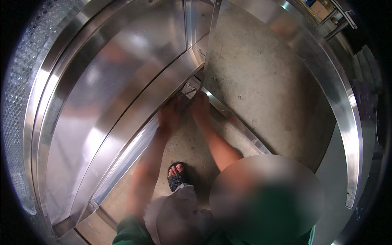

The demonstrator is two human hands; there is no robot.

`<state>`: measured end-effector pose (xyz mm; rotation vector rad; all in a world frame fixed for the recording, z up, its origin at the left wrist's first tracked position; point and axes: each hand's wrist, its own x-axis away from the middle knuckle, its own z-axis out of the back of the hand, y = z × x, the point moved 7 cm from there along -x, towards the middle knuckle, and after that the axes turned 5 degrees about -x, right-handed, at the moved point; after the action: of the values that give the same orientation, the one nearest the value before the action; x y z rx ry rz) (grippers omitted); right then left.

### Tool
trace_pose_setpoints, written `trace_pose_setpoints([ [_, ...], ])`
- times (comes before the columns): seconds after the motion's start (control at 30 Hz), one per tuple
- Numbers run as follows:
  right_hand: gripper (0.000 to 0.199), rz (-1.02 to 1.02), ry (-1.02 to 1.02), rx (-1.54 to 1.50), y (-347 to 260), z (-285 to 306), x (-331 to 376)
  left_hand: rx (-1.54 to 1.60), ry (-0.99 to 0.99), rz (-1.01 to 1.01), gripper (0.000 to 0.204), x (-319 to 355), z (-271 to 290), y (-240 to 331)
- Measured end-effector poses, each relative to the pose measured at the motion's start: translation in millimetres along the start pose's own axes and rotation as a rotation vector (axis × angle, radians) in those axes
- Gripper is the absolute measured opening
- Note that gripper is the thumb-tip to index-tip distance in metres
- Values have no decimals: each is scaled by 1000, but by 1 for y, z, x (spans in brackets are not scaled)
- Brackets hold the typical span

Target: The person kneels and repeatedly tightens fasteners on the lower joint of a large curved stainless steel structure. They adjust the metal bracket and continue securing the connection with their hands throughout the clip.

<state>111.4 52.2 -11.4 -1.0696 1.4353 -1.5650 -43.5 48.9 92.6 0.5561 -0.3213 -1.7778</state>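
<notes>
Both hands are at the inner corner of a stainless steel frame, close to a small light metal bracket (190,87) with round holes. My left hand (170,114) is on the near-left side of the bracket, against the lower rail, fingers curled and dark in shadow. My right hand (199,106) is just right of it, its fingers closed at the bracket's lower edge. A thin dark rod (188,93) crosses the bracket between the hands; its ends are hidden. What either hand grips cannot be made out.
A large steel panel (118,77) rises on the left, with bubble wrap (24,98) beyond it. One low rail (237,122) runs across the concrete floor (261,81); a curved-looking steel edge (341,102) bounds the right. My sandalled foot (176,173) is below the hands.
</notes>
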Motion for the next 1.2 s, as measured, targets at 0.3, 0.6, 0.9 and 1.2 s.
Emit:
trace_pose_setpoints([
  [0.3, 39, -553, -184, -1547, 43, -84, 9, -2, 36, -61, 20, 2, -9, -15],
  [0.6, 36, -564, -47, -1679, 69, -95, -2, -60, 146, -166, 23, 2, -15, -11],
  [0.9, 36, -684, 65, -1486, 73, -84, -12, 1, -32, 156, 32, -2, -16, -7],
  [1.2, 39, -387, -97, -1848, 35, -99, -8, -95, 55, 180, 45, -13, -9, 0],
])
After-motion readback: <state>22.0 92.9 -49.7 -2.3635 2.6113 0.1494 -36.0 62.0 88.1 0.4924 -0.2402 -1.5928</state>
